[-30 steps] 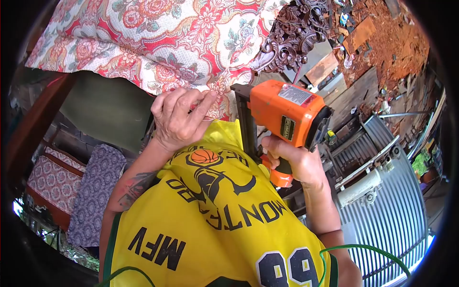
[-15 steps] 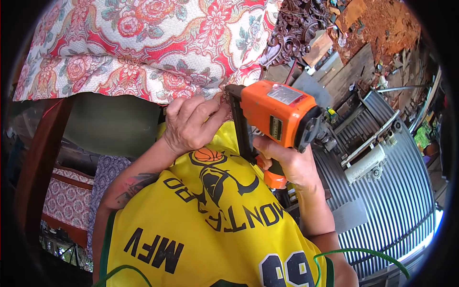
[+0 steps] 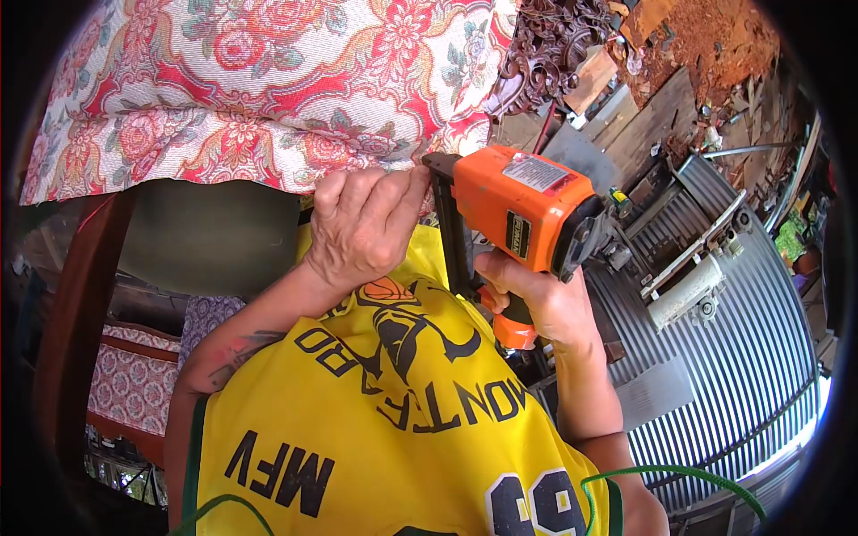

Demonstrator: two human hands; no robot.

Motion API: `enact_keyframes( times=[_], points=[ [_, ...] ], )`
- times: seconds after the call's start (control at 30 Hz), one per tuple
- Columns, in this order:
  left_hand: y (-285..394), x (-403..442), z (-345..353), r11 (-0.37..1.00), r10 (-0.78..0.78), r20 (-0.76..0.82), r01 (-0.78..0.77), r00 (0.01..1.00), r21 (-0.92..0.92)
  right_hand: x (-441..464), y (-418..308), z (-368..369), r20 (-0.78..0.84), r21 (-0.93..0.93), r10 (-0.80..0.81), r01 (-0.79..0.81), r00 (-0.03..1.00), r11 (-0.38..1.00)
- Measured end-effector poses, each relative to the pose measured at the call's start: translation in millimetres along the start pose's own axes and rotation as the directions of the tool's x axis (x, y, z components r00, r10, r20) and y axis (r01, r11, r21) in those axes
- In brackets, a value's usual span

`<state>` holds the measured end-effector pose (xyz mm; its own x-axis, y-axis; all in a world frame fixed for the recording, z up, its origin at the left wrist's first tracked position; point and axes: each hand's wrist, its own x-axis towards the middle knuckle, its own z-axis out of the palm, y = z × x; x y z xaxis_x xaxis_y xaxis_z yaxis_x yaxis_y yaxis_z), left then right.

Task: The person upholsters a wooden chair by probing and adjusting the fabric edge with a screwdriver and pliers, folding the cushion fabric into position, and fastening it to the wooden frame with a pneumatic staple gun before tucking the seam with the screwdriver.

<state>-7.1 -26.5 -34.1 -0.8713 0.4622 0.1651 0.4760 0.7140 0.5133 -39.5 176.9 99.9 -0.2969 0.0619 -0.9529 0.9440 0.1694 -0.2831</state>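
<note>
My right hand (image 3: 545, 304) is wrapped round the handle of an orange and black staple gun (image 3: 518, 196). The gun's black nose touches or nearly touches the lower edge of a red-and-white floral upholstery fabric (image 3: 295, 71). Beside the nose, my left hand (image 3: 365, 223) presses that edge with its fingers closed on the fabric. Its fingertips are partly hidden under the fold. The fabric drapes over a cushion-like form, slightly wrinkled near my fingers. Below it shows a dark greenish panel (image 3: 210, 237).
A brown wooden post (image 3: 85, 295) stands at left, with a patterned upholstered piece (image 3: 134, 389) behind it. Dark carved wood (image 3: 554, 45) is at upper right. Corrugated metal sheeting (image 3: 742, 357) and scrap boards (image 3: 652, 116) lie to the right. A green cord (image 3: 679, 472) crosses low.
My left hand's fingers have straightened upward a little along the fabric edge. The staple gun stays almost in place at the edge, and the view has shifted slightly.
</note>
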Motion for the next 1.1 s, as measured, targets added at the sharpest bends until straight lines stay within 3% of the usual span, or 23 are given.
enact_keyframes(
  times=[0.4, 1.1],
  points=[
    [-2.6, -2.8, 5.3, 0.999, 0.031, -0.050, -0.028, 0.998, 0.042, 4.8, -3.2, 0.5, 0.027, 0.053, 0.050, -0.052, 0.998, 0.997],
    [-4.9, -4.8, 4.1, 1.000, 0.025, -0.027, -0.025, 0.999, -0.001, 9.7, -9.1, 3.1, 0.025, -0.080, 0.013, -0.011, 1.000, 0.997]
  ],
)
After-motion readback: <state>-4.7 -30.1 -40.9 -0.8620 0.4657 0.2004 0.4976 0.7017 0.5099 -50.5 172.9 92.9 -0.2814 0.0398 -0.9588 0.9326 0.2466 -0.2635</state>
